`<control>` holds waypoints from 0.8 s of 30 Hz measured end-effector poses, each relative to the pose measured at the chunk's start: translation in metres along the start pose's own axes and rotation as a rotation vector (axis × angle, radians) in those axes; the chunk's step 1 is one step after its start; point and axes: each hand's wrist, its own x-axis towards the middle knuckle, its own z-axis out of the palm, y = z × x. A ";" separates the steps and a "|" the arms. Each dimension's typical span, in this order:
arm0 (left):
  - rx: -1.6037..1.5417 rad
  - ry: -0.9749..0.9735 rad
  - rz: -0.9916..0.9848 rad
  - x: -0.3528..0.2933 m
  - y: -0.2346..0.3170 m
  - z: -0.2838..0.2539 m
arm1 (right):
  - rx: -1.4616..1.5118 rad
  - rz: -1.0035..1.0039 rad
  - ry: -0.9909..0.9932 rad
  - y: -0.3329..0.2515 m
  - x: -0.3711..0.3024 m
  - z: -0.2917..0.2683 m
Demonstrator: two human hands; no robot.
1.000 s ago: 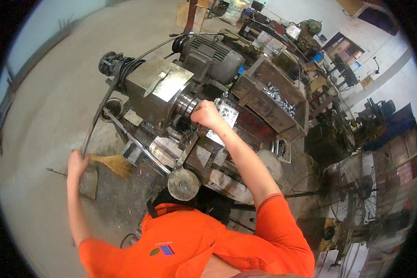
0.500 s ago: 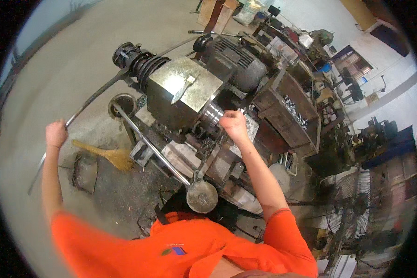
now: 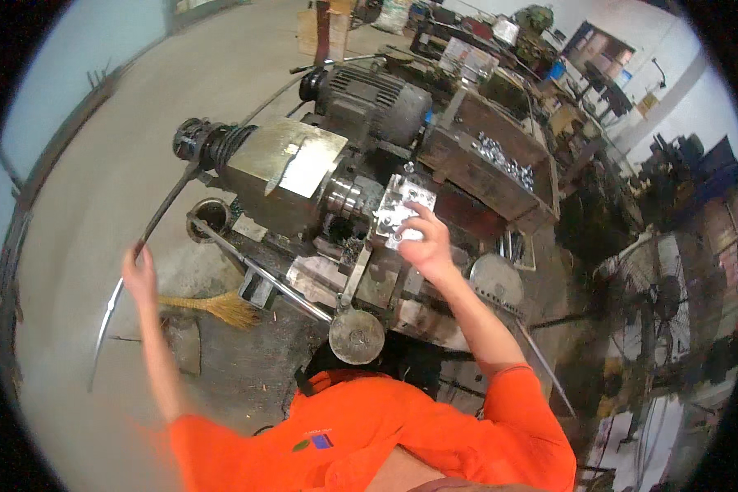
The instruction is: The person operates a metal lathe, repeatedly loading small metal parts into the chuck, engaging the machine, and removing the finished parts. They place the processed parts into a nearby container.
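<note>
My left hand (image 3: 140, 277) is closed round the long metal lever (image 3: 162, 202), which runs up to the ringed end of the lathe-like machine's spindle. Over a pale metal block with bolts and holes (image 3: 395, 205), my right hand (image 3: 426, 243) has its fingers curved and apart. The fingertips are at the block's edge; whether a small part lies under them I cannot make out. Left of that block is the shiny round chuck (image 3: 346, 197), projecting from the boxy headstock (image 3: 258, 168). A brush (image 3: 283, 170) rests on top of the headstock.
A wooden box (image 3: 467, 168) holds many small shiny metal parts behind the block. A motor (image 3: 373, 102) sits beyond the headstock. Near me are a steel bar handle (image 3: 283, 289) and a round disc (image 3: 356, 336). A straw broom (image 3: 221, 307) lies on the floor; a fan (image 3: 660, 295) stands right.
My right hand has moved from the chuck to the bolted metal block, its fingers opening out. The left hand, still on the lever, appears nearer the machine; the whole view has shifted.
</note>
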 end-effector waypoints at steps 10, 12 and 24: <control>0.522 -1.169 0.252 -0.162 0.019 0.138 | -0.238 0.415 0.094 0.050 -0.178 -0.148; 0.651 -1.232 0.330 -0.131 0.025 0.145 | -0.246 0.577 0.121 0.052 -0.200 -0.166; 0.118 -1.010 -0.146 -0.076 0.027 0.106 | -1.198 1.051 0.004 0.186 -0.439 -0.279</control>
